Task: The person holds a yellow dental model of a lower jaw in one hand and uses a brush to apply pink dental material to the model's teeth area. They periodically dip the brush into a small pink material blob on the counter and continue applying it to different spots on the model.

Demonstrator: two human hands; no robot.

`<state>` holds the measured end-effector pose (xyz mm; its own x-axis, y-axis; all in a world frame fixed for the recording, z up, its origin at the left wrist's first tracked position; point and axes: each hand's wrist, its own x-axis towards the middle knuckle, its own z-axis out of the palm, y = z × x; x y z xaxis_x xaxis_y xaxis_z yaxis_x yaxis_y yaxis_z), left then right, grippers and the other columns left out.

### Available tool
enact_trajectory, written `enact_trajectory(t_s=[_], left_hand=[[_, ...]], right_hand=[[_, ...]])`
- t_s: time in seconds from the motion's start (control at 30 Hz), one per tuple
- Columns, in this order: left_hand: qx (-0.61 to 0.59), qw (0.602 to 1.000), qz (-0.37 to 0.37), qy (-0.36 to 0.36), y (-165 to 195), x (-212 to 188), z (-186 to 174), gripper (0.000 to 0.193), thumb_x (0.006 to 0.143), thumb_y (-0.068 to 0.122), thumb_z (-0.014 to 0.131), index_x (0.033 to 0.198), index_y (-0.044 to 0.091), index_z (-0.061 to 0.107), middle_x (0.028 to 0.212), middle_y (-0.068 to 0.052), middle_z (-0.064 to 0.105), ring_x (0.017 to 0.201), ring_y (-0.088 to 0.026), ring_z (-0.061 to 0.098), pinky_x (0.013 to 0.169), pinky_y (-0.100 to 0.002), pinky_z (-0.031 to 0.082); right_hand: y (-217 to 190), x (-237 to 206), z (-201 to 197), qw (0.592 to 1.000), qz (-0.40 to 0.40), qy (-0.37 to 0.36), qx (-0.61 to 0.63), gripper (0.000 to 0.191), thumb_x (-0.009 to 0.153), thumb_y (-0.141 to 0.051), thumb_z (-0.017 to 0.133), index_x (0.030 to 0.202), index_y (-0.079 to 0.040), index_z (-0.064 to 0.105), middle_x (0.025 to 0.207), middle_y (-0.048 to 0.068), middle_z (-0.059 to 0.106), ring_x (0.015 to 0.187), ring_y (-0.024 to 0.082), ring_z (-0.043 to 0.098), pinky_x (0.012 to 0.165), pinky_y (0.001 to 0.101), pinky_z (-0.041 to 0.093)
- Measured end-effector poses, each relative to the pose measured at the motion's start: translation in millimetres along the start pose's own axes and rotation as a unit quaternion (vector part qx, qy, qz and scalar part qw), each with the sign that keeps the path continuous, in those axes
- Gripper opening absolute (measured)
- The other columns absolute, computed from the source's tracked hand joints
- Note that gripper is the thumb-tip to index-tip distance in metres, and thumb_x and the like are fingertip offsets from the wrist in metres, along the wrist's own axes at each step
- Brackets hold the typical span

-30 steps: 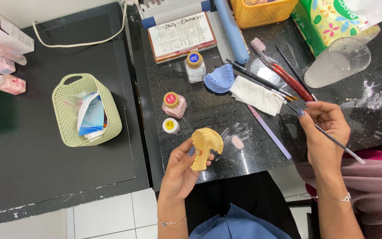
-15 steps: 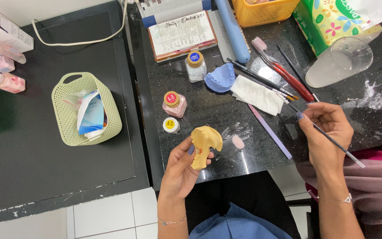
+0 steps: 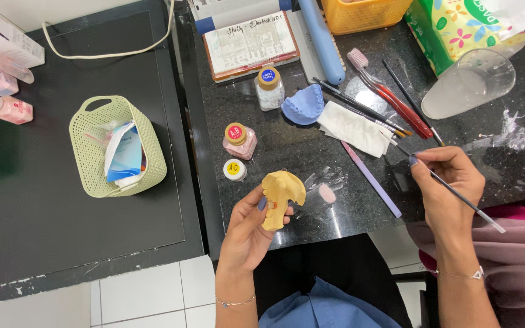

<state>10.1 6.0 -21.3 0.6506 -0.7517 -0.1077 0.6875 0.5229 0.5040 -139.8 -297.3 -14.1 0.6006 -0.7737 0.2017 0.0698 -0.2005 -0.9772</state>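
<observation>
Almost nothing moves since before: my left hand (image 3: 247, 234) still clamps the yellow cast (image 3: 281, 195) upright over the counter (image 3: 311, 158) edge, arch-shaped, matte. My right hand (image 3: 448, 182) pinches the thin brush (image 3: 451, 189), tip near the tissue (image 3: 355, 127).

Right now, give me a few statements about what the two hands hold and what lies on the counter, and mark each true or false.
1. The left hand holds a yellow dental cast. True.
2. The right hand holds a toothbrush. False: it holds a thin brush.
3. The green basket stands on the black granite counter. False: it stands on the matte black side table.
4. A blue mould lies beside a white tissue. True.
5. The clear plastic cup stands upright. False: it lies tipped on its side.
</observation>
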Motion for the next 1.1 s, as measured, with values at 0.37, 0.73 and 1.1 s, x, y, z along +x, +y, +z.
enact_trajectory(t_s=[0.37,0.73,1.1], left_hand=[[0.021,1.0,0.006,-0.003,7,3,21,0.062,0.097,0.006,0.067,0.152,-0.01,0.042,0.135,-0.022,0.061,0.105,-0.027,0.071,0.093,-0.036,0.061],[0.006,1.0,0.001,0.001,6,2,19,0.063,0.097,0.009,0.07,0.15,-0.011,0.042,0.13,-0.022,0.062,0.109,-0.03,0.071,0.096,-0.038,0.061],[0.01,1.0,0.002,0.004,2,0,13,0.057,0.099,0.009,0.066,0.148,-0.013,0.045,0.126,-0.024,0.065,0.107,-0.03,0.071,0.095,-0.039,0.061]], right_hand=[[-74,-16,37,0.988,-0.023,-0.022,0.152,0.03,0.098,-0.004,0.051,0.124,-0.001,0.065,0.116,0.007,0.068,0.109,0.011,0.066,0.092,0.022,0.053],[-36,-32,66,0.989,0.107,-0.097,-0.034,0.04,0.115,-0.024,0.05,0.092,0.001,0.071,0.074,0.001,0.059,0.063,0.008,0.043,0.057,0.0234,0.033],[-44,-34,73,0.985,0.006,-0.084,-0.148,0.037,0.114,-0.022,0.05,0.09,0.0,0.067,0.071,0.001,0.058,0.069,0.007,0.052,0.062,0.0234,0.04]])
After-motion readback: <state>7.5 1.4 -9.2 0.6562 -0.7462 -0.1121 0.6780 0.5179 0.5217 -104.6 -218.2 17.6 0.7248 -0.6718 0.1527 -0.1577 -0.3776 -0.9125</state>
